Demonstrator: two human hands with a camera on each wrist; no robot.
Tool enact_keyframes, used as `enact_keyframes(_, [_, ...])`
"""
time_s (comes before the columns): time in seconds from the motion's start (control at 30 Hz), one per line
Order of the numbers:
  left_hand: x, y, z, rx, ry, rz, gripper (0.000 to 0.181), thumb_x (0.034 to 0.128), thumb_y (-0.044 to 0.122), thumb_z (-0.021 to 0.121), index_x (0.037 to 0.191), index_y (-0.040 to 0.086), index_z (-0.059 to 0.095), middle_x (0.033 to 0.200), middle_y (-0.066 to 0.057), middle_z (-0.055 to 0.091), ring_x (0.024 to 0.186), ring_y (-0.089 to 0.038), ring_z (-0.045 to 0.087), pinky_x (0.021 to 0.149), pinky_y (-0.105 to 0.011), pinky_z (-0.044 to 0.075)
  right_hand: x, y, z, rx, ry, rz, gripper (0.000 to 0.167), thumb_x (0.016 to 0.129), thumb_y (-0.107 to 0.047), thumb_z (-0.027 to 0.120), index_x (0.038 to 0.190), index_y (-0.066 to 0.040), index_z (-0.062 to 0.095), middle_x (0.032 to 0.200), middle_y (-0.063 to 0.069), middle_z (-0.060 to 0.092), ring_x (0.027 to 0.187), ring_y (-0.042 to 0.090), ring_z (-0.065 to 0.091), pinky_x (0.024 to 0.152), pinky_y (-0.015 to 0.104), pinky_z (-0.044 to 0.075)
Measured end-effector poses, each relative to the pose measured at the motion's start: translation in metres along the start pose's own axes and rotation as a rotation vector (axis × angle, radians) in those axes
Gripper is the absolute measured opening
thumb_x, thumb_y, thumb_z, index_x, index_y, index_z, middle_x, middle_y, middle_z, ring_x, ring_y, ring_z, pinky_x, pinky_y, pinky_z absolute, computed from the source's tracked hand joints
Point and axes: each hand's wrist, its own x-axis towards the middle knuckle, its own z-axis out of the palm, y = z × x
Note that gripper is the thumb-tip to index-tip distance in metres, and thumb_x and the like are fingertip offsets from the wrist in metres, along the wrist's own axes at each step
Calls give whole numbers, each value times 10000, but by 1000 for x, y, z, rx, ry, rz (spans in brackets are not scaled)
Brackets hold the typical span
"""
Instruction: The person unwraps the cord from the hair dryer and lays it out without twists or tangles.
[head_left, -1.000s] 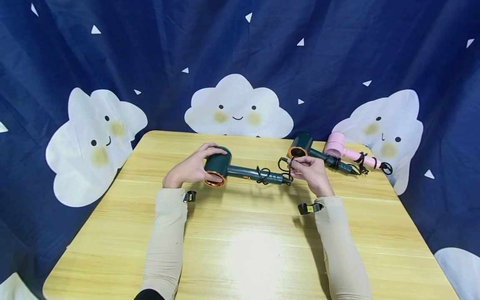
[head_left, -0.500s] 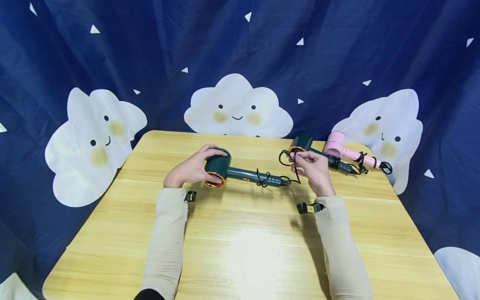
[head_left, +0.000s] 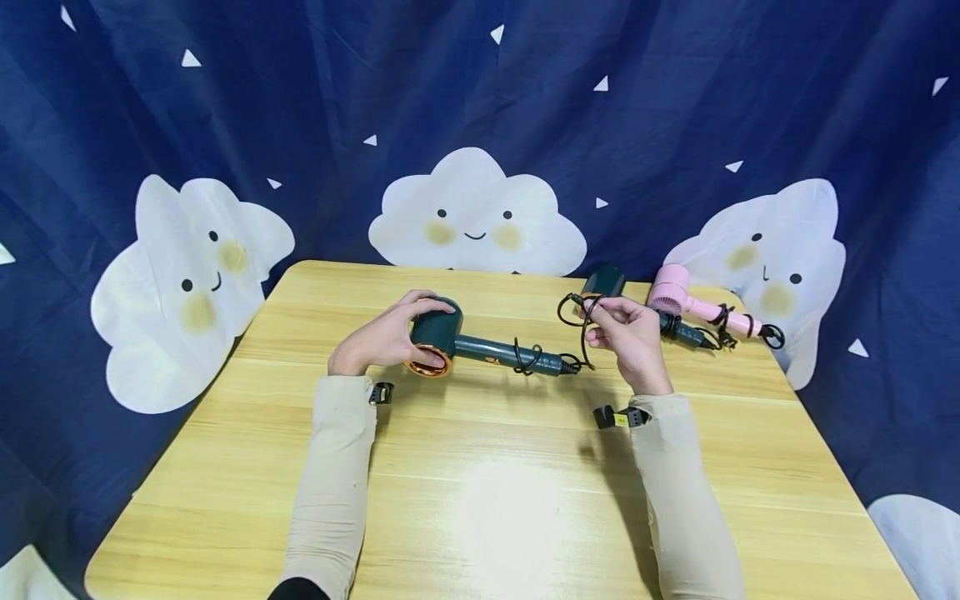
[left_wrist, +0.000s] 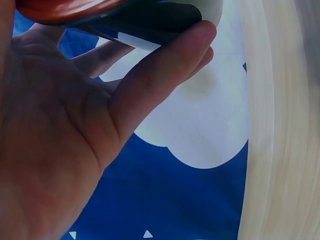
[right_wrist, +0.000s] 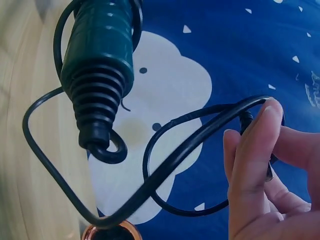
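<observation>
Cord point(right_wrist: 170, 167) shifted slightly — held dryer point(head_left: 438, 323) approx. L-R lengthwise, handle point(head_left: 491, 348) pointing R.

No words are reading clearly: pale script point(right_wrist: 314, 91) is marking the curtain point(right_wrist: 235, 55) beyond the tabletop's edge point(head_left: 337, 272); yellow wrist-camera labels point(head_left: 620, 419) are blurring.

Overhead light brightens the table point(head_left: 225, 467), with a blown-out white glare at its near middle. Soft shadows mark the table below the held green hair dryer point(head_left: 487, 347) and beside the right sleeve point(head_left: 682, 492). Both wrist views look dimmer and bluish, the table's grain soft.
</observation>
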Motion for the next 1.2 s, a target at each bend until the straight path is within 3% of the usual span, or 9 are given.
enact_keyframes(0.3, [0, -1, 1, -13, -6, -1, 825, 729, 350, 956, 1452, 286, 563, 1641, -69, 296, 1408, -365, 442, 1113, -557, 466, 1, 0, -1, -53, -35, 22, 39, 994, 8, 640, 976, -11, 669, 791, -1, 801, 415, 73, 625, 436, 202, 526])
enact_keyframes(0.53, [0, -2, 0, -16, -3, 4, 835, 719, 336, 965, 1450, 285, 565, 1642, -62, 296, 1408, -365, 450, 1114, -552, 469, 3, 2, -2, -39, -43, 59, 103, 1004, 3, 624, 931, -67, 647, 777, -7, 795, 481, 116, 697, 507, 242, 581])
enact_keyframes(0.63, [0, -3, 0, -17, -3, 4, 831, 724, 330, 962, 1452, 283, 563, 1644, -66, 294, 1411, -369, 448, 1115, -554, 467, 2, 2, -2, -45, -44, 40, 110, 1001, 9, 624, 942, -78, 658, 800, -23, 795, 523, 134, 723, 542, 260, 598])
enact_keyframes(0.77, [0, -4, 1, -21, -4, -3, 824, 728, 316, 961, 1449, 282, 564, 1644, -67, 293, 1406, -370, 450, 1116, -553, 467, 0, 0, 0, -62, -76, 3, 43, 1001, 17, 616, 1033, -9, 628, 860, -30, 797, 582, 142, 747, 596, 272, 618])
enact_keyframes(0.97, [2, -6, 1, -21, 0, -15, 814, 729, 328, 959, 1442, 294, 566, 1648, -69, 288, 1399, -366, 456, 1113, -549, 471, -5, -7, 4, -97, -119, -76, 207, 1000, -7, 632, 1152, 129, 594, 892, -17, 794, 628, 138, 757, 648, 283, 629])
enact_keyframes(1.2, [2, -9, 2, -24, 10, -14, 815, 730, 321, 958, 1443, 288, 564, 1644, -58, 291, 1388, -365, 467, 1102, -548, 482, -18, -22, 14, -94, -198, -139, 102, 995, -39, 664, 1079, 17, 680, 888, 35, 806, 667, 147, 765, 702, 314, 638])
